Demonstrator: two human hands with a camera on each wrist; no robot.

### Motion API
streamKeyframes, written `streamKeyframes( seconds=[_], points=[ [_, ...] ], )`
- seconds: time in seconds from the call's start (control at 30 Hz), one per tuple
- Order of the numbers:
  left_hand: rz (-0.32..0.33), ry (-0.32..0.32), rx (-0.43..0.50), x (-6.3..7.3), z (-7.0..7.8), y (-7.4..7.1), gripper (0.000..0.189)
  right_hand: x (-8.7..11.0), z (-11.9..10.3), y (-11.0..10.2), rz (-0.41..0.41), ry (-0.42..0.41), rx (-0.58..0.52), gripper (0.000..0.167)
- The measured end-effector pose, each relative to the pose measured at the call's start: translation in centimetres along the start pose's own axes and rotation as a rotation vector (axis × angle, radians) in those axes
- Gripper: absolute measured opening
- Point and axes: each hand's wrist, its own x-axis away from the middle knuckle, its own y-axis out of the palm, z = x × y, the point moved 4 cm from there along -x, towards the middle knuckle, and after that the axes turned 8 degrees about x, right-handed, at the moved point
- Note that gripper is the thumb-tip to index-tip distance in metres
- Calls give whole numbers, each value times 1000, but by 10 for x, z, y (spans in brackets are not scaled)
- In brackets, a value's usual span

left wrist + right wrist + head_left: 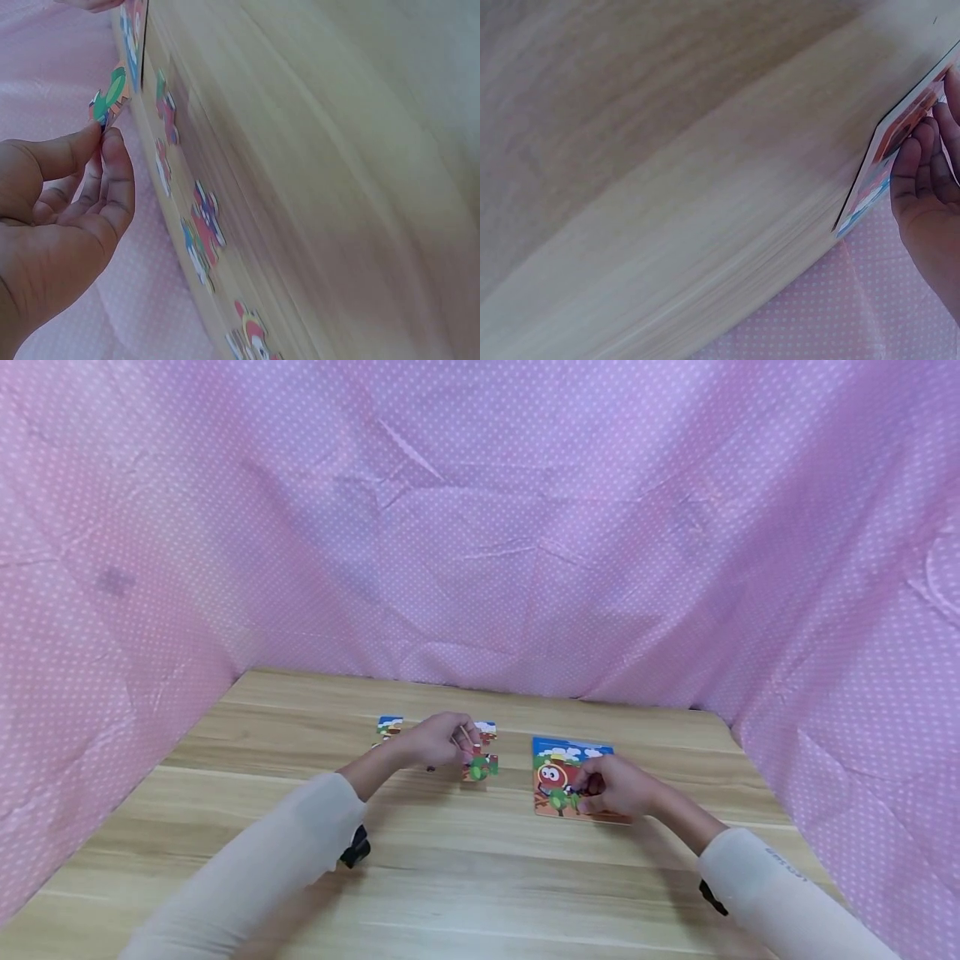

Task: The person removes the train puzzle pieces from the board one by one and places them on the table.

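My left hand (pixel 442 739) pinches a jigsaw piece (pixel 112 96) between thumb and fingertips. The piece is green and orange with notched edges. In the head view it overlaps the loose pieces on the table. At the right lies a square jigsaw puzzle (pixel 555 800) showing a blue sky, clouds, and a red, big-eyed cartoon figure over green. My right hand (pixel 617 787) is over its right half, with bent fingers and thumb touching the picture. The hand covers that part, and I cannot tell whether a piece is between its fingertips.
Several loose jigsaw pieces lie left of the puzzle, partly hidden by my left hand; one blue-topped piece (pixel 389 724) is at their far left. In the left wrist view, another piece (pixel 255 334) shows at the bottom. A pink dotted cloth (pixel 480 568) surrounds the wooden table (pixel 465 885).
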Motion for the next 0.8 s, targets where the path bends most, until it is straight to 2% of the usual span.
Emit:
streamKeyframes(
  seconds=[0.37, 0.57, 0.8],
  points=[
    [6, -35, -10, 19, -6, -24, 29, 1, 1, 1, -4, 4, -11, 19],
    [38, -23, -72, 31, -19, -44, 27, 2, 0, 1, -10, -2, -17, 19],
    [46, -54, -62, 50, -31, -64, 29, 1, 0, -1, -13, 10, -9, 18]
  ],
)
